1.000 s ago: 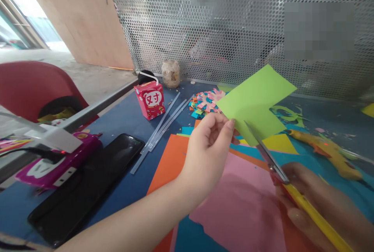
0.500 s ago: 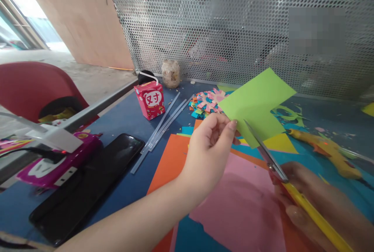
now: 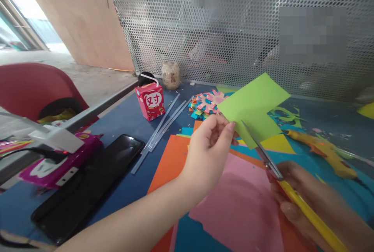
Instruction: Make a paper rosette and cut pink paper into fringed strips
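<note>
Left hand (image 3: 209,154): thumb and index finger are pressed together, clamped on the near left corner of the green sheet (image 3: 254,106); the other fingers are curled in. Right hand (image 3: 318,189): fingers are closed around the handles of the scissors (image 3: 267,161). The blades lie nearly together, with the tip over the lower part of the sheet; whether they grip the paper cannot be told. The sheet is held up in front of the person, above the layered papers.

Compared with one second ago, the far corner of the sheet stands lower. Both grips are unchanged, and the tip remains over the same part of the sheet.

The sheet is smooth, flat paper with straight edges and an angular notch on its right side. The scissors have bright metal blades and a glossy yellow handle with a red part beneath. Under the hands lie a pink sheet (image 3: 239,205) with a ragged near left edge and an orange sheet (image 3: 166,162). Beyond the left hand is a fringed paper rosette (image 3: 209,102). The translucent glue sticks (image 3: 150,145) are slender rods. A yellow glue gun (image 3: 329,152) lies to the right.
</note>
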Demonstrator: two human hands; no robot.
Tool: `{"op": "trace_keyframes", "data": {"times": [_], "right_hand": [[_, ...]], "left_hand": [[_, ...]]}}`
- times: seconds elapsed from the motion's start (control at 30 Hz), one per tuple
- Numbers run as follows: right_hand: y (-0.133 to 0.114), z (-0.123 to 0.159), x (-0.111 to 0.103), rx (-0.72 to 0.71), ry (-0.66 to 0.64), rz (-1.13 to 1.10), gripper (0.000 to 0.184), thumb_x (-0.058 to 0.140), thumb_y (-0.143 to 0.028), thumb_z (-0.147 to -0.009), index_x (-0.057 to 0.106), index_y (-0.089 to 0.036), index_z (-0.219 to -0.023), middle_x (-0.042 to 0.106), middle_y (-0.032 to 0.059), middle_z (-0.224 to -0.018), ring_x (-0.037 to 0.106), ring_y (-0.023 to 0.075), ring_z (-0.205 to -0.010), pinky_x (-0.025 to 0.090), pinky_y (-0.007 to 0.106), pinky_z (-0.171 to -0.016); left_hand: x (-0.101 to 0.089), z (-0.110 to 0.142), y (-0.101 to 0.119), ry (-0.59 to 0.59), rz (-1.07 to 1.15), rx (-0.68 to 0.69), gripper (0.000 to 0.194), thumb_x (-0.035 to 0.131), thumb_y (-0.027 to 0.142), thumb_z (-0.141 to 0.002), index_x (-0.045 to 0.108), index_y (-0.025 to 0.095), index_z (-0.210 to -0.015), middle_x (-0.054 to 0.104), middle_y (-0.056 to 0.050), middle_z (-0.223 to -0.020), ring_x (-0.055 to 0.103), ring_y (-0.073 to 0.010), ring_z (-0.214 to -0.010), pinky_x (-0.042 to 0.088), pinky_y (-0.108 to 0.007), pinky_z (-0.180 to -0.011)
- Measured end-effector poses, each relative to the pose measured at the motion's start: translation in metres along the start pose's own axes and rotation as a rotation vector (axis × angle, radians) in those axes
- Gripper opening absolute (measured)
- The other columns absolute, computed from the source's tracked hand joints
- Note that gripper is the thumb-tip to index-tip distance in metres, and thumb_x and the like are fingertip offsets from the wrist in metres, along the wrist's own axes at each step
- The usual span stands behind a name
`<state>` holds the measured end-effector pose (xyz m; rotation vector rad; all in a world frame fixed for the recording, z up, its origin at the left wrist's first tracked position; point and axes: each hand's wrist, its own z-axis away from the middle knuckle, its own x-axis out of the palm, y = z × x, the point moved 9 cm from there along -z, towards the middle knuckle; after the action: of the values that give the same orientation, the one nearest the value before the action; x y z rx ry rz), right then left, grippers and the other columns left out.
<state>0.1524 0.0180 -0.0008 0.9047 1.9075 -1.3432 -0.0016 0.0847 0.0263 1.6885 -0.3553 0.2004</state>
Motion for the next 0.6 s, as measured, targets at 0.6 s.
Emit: {"op": "trace_keyframes", "data": {"times": [0.6], "right_hand": [[0.013,0.003,0.004,0.073,-0.029,-0.161,0.030,0.037,-0.059,-0.080,0.040,-0.029,-0.082,0.041,-0.0071,-0.055,0.039,0.0130,-0.042,0.033,0.024,-0.040]], "left_hand": [[-0.001,0.000,-0.001,0.011,-0.065,0.012,0.019,0.052,0.020,-0.084,0.050,0.017,-0.065,0.054,0.003,-0.060,0.051,-0.0059,-0.052,0.043,-0.018,-0.051]]}}
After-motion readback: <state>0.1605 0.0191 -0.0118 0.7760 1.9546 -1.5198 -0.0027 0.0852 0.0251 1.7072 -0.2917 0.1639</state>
